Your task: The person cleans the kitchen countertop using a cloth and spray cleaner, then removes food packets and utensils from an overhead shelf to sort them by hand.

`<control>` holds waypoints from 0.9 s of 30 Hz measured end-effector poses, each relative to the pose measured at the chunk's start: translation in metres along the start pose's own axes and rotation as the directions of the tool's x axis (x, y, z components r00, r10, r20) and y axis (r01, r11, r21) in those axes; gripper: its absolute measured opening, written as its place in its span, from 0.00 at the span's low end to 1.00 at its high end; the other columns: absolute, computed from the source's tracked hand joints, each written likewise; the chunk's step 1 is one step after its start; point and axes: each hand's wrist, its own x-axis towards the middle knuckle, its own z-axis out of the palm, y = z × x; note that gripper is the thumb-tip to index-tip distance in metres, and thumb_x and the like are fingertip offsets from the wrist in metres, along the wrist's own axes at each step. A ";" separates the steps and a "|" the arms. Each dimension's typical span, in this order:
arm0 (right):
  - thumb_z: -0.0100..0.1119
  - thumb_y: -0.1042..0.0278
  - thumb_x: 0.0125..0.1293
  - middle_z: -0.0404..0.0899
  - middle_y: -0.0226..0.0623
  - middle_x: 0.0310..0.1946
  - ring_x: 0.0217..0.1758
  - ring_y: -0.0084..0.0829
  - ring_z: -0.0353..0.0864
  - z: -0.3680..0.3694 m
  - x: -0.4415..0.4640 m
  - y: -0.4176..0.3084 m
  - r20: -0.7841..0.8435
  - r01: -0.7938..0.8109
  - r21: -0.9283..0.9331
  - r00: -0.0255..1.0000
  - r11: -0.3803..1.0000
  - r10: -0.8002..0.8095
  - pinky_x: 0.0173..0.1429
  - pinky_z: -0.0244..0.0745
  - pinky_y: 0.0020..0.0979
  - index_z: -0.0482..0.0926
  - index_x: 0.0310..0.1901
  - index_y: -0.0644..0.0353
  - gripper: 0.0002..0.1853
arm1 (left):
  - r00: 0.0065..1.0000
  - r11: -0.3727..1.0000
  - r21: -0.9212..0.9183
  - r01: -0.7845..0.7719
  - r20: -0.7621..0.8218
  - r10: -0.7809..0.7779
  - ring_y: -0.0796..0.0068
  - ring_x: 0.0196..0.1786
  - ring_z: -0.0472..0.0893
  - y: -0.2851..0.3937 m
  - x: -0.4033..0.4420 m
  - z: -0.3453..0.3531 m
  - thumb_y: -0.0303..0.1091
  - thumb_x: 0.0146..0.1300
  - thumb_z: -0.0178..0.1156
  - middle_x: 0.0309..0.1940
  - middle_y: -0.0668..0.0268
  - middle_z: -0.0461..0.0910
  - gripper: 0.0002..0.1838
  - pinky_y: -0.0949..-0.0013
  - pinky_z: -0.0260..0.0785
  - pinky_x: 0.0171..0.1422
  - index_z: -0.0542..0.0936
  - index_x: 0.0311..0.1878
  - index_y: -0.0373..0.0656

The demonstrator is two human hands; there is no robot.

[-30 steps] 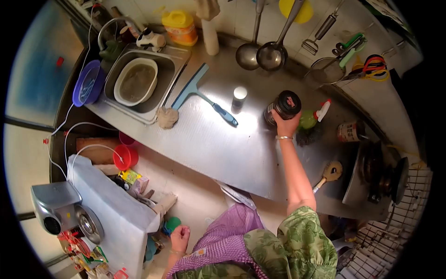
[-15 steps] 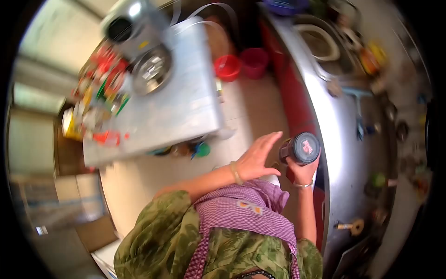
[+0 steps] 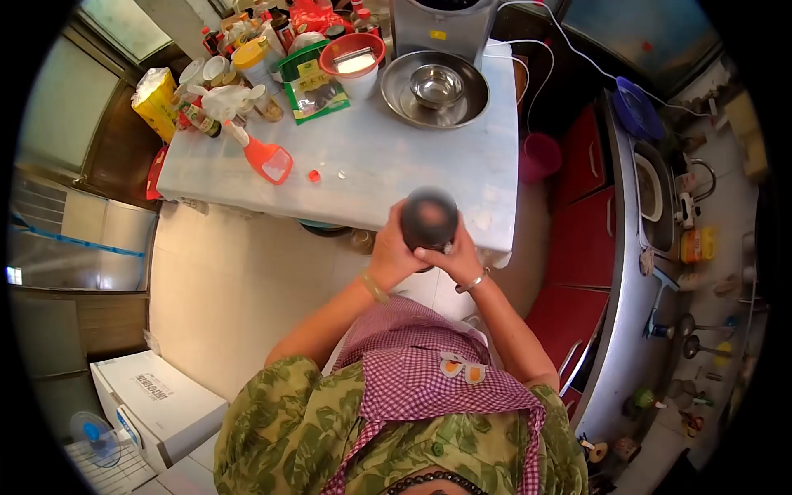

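A dark jar (image 3: 428, 213) with a black lid is held upright in front of my apron, by the near edge of the table (image 3: 346, 194). My left hand (image 3: 394, 254), below a pale bangle, wraps round the jar's left side. Around its right side close the fingers of my right hand (image 3: 460, 257), with a silver bracelet at the wrist. Blur smears the lid, and the jar's contents are hidden.
On the table are a steel basin (image 3: 396, 95) with a small steel bowl (image 3: 437, 87), a red sieve-like bowl (image 3: 353, 51), a green packet (image 3: 313, 87), a red-and-white bottle (image 3: 268, 159) and several jars. Red cabinets (image 3: 577, 239) and a steel counter (image 3: 610, 346) stand right.
My view has turned from the counter toward the table. The jar has moved left in my right hand, and my left hand, open and apart before, now grips it too.
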 end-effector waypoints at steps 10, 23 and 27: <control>0.57 0.65 0.68 0.80 0.37 0.44 0.43 0.28 0.81 -0.075 -0.079 0.143 -0.183 -0.412 -0.160 0.905 0.897 0.384 0.50 0.77 0.27 0.73 0.56 0.65 0.18 | 0.857 0.988 0.145 0.062 -0.515 0.022 0.49 0.51 0.79 -0.109 0.133 -0.087 0.43 0.36 0.79 0.49 0.49 0.78 0.49 0.56 0.71 0.55 0.62 0.62 0.41; 0.59 0.60 0.63 0.82 0.38 0.32 0.29 0.26 0.81 -0.091 -0.339 0.130 -0.768 -0.790 0.055 0.358 0.611 0.531 0.36 0.77 0.28 0.79 0.45 0.66 0.17 | 0.750 0.888 0.436 0.147 -0.635 0.187 0.51 0.51 0.80 -0.275 0.266 -0.120 0.52 0.32 0.81 0.53 0.49 0.77 0.57 0.56 0.73 0.57 0.62 0.64 0.35; 0.59 0.61 0.64 0.83 0.40 0.35 0.34 0.27 0.84 -0.095 -0.307 0.127 -0.730 -0.850 0.011 0.354 0.527 0.585 0.40 0.79 0.28 0.78 0.48 0.67 0.18 | 0.749 0.908 0.320 0.269 -0.663 0.011 0.54 0.53 0.79 -0.252 0.252 -0.108 0.50 0.33 0.82 0.53 0.47 0.76 0.61 0.58 0.73 0.59 0.56 0.66 0.31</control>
